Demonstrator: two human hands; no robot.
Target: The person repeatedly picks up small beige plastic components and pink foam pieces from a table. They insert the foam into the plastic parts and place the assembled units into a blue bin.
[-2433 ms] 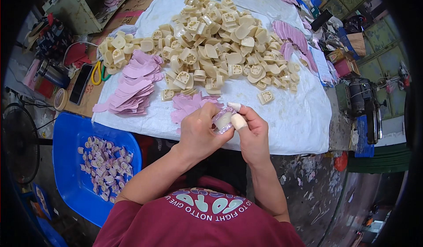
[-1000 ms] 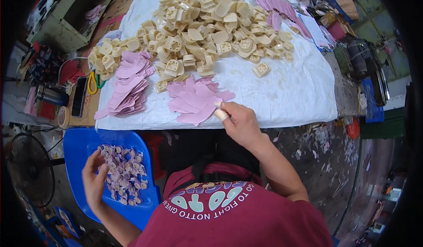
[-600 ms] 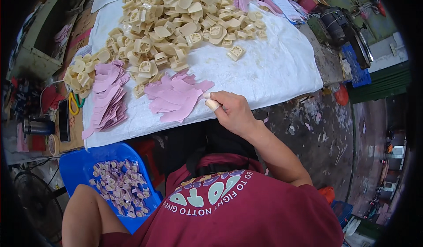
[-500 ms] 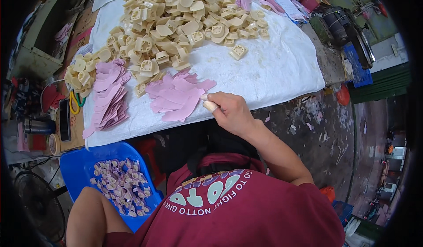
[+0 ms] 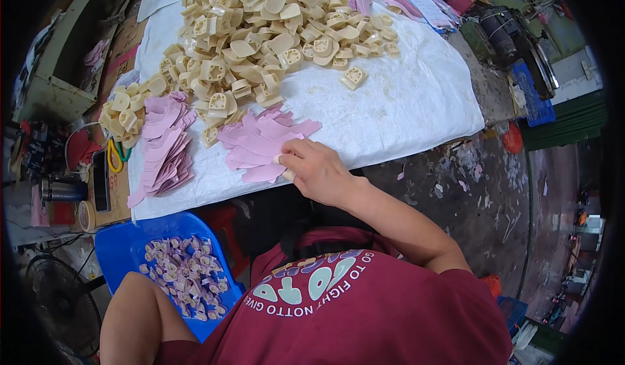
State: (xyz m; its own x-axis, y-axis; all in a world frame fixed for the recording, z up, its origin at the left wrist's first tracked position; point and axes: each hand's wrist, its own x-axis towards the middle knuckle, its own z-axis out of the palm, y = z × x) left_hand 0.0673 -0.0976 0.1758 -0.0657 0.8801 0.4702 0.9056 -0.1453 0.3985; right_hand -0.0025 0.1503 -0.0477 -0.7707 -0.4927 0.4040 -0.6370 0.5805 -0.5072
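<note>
My right hand [image 5: 320, 171] is at the near edge of the table, its fingers bent and drawn together at the right edge of a fanned pile of thin pink cut pieces [image 5: 257, 145]. Thumb and forefinger pinch the edge of a pink piece; pale coverings wrap the fingertips. To the left lies a second, taller stack of pink pieces [image 5: 163, 145]. Behind both spreads a large heap of cream-coloured moulded heel-like parts [image 5: 260, 46], with one part [image 5: 353, 77] lying apart. My left hand is out of view.
A white cloth [image 5: 416, 98] covers the table. Below its left edge, a blue basin [image 5: 117, 241] holds many small pink-and-cream pieces. Scissors [image 5: 114, 156], a phone [image 5: 101, 181] and a tape roll [image 5: 86, 215] lie at the left. A fan [image 5: 62, 300] stands lower left.
My right hand has moved left and slightly down along the pink pile's edge, fingers still pinched. The whole view has shifted slightly; the piles look the same.
</note>
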